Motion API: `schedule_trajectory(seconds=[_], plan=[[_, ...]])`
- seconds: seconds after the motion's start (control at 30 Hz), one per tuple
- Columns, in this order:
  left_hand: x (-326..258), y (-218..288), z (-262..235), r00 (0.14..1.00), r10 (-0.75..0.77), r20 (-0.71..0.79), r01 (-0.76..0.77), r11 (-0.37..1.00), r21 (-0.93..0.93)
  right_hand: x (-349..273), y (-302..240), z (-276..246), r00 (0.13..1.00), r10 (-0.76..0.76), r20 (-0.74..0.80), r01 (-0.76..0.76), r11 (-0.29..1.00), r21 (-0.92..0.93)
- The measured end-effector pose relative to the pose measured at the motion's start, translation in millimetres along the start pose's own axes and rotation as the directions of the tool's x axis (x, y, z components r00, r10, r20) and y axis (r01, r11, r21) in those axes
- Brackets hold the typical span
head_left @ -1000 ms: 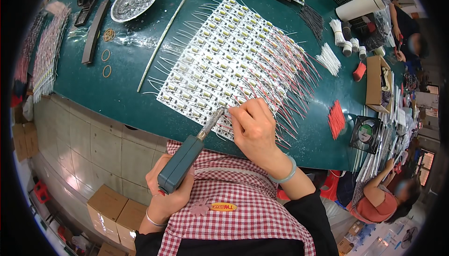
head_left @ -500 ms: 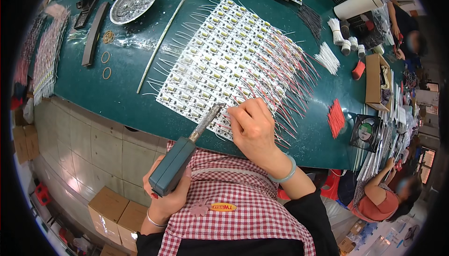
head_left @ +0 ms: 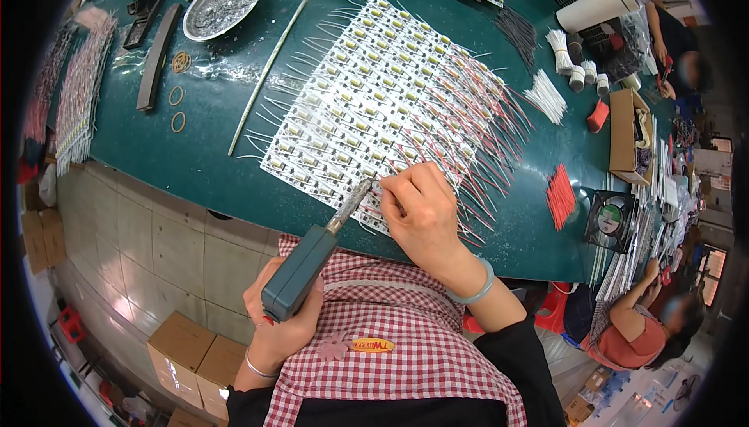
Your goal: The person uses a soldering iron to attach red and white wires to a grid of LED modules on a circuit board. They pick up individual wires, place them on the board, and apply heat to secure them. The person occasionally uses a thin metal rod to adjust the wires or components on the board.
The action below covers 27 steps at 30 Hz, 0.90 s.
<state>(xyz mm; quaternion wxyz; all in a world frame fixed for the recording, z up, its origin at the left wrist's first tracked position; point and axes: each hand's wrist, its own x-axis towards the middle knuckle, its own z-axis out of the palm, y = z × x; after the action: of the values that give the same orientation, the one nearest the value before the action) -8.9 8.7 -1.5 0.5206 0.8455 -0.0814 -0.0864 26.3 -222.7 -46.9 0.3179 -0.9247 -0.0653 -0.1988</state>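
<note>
My left hand [head_left: 281,319] is closed round the dark green, box-shaped body of a soldering gun [head_left: 300,271]. Its long metal tip points up and right, touching or just above the near part of a white circuit board panel [head_left: 331,126]. The panel lies on the green table and carries rows of small yellowish parts. Thin white wires fringe its left side, and red wires [head_left: 476,138] stick out on the right. Over the near edge, my right hand [head_left: 425,212] pinches thumb and forefinger together beside the tip; whatever is between them is hidden.
A thin rod [head_left: 273,68] lies left of the panel. Farther left are a metal dish [head_left: 223,5], a dark bar [head_left: 159,56] and rubber bands [head_left: 178,121]. To the right lie red wires [head_left: 560,197], white wires [head_left: 546,97], a carton [head_left: 628,136] and a fan [head_left: 610,220]. Two people work beyond.
The soldering gun's body has swung slightly right in my left hand, and its tip has dropped a little toward the near edge. My right hand stays almost in place.
</note>
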Motion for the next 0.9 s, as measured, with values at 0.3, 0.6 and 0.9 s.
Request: schedule_trajectory(seconds=[0.3, 0.6, 0.9], plan=[[3, 4, -3, 1.000, 0.012, -0.011, -0.012, 1.000, 0.017, 0, 0, 0, 1.000, -0.005, 0.010, 0.005, 1.000, 0.003], [6, -12, -19, 0.955, -0.008, -0.296, 0.048, 0.990, 0.129, 0, 0, -2, 0.999, 0.028, 0.018, -0.028, 1.000, 0.011], [158, -4, -91, 0.652, 0.285, -0.703, -0.306, 0.947, 0.101, 5, -3, -22, 0.996, 0.057, 0.070, -0.064, 0.993, 0.095]])
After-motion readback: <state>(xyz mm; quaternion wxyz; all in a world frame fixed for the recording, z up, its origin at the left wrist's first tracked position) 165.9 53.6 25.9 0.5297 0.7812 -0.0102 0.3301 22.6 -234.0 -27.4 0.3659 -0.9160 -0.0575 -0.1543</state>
